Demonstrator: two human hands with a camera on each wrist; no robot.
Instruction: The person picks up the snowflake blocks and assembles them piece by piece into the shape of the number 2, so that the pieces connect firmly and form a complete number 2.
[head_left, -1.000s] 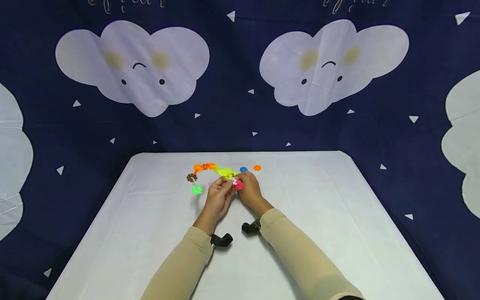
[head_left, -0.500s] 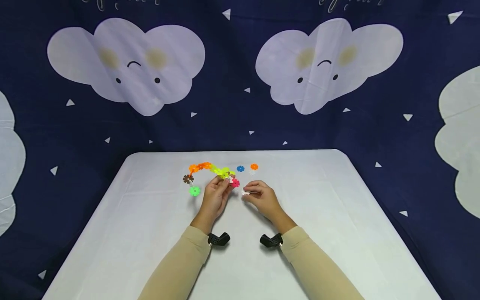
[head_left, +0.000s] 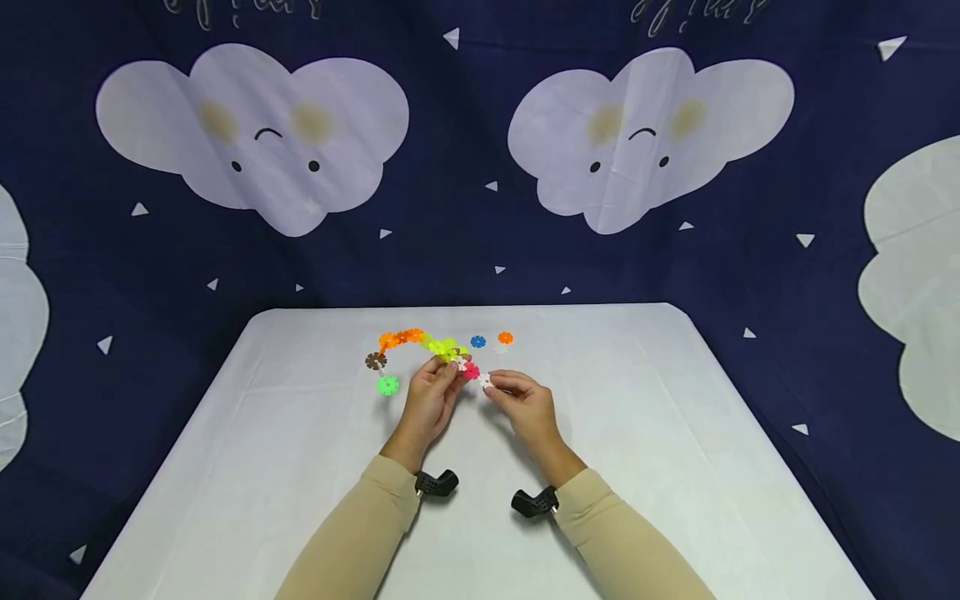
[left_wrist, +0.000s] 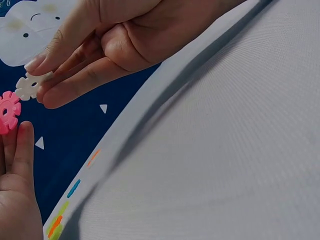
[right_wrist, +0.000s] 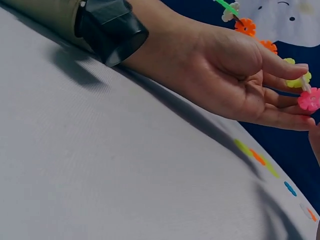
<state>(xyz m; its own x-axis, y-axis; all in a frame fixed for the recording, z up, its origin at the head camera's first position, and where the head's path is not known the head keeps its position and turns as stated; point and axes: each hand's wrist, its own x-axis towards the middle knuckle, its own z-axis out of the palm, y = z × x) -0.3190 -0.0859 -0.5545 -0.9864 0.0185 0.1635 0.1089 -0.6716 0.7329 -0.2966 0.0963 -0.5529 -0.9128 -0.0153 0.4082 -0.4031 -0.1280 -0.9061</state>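
A curved chain of flower-shaped plastic snowflake discs (head_left: 401, 337) runs from a green disc (head_left: 387, 385) through brown, orange and yellow-green ones to a pink disc (head_left: 471, 371). My left hand (head_left: 429, 396) pinches the chain near this pink end, at a white disc (right_wrist: 305, 85) beside the pink one. Facing it from the right, my right hand (head_left: 528, 408) pinches a separate white snowflake disc (left_wrist: 27, 86) between thumb and fingers. In the left wrist view this white disc's edge is right at the pink disc's rim.
Beyond the hands, a blue disc (head_left: 478, 342), an orange disc (head_left: 506, 337) and a pale disc (head_left: 502, 350) lie on the white table (head_left: 645, 433). Yellow-green and orange discs (right_wrist: 257, 157) lie near the table's far edge. A dark blue cloud-print cloth (head_left: 450, 275) hangs behind.
My right hand first drew back from the chain to the right, coming out with the white disc, then brought it close to the pink disc. The left hand has kept its hold.
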